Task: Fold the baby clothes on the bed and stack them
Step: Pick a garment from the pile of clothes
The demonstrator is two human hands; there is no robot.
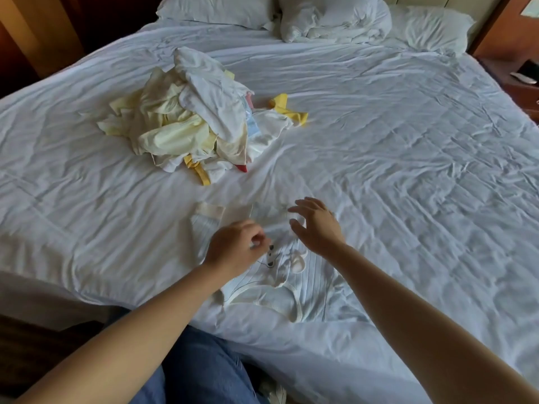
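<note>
From the head camera, your left hand (pixel 236 250) curls its fingers and pinches the white ribbed baby garment (pixel 306 290), which lies on the bed (pixel 408 141) beneath both hands. Just beside it, your right hand (pixel 318 227) spreads relaxed fingers over the cloth. The unfolded pile (pixel 186 121) sits well beyond your left hand.

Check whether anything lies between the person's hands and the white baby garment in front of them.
Nothing visible does. The left hand pinches the white garment, the right hand hovers open directly over it; the unfolded pile lies farther up the bed.
</note>
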